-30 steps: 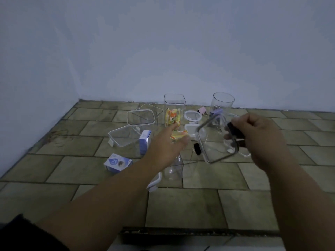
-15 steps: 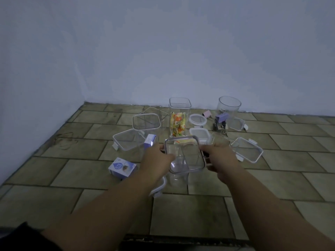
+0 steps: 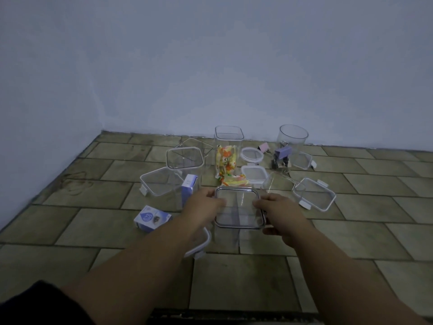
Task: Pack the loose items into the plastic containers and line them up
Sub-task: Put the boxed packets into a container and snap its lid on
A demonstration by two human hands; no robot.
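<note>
Clear lid [image 3: 237, 207]: 1 second ago tilted in the air, now flat on the container [image 3: 225, 238] at the front of the floor [image 3: 257, 277].
Left hand [image 3: 203, 205]: grips the lid's left edge.
Right hand [image 3: 278, 212]: grips its right edge.
Meaning: closing seems near; a candy packet [image 3: 234, 179] lies loose.

Olive-brown floor tiles [image 3: 234, 277], pale blue wall [image 3: 210, 66], lilac-and-white box [image 3: 152, 218], orange-yellow sweet wrappers [image 3: 226, 160], seemingly a pink clip [image 3: 264, 146].

No legible txt; small box [image 3: 152, 218] print too blurry.
</note>
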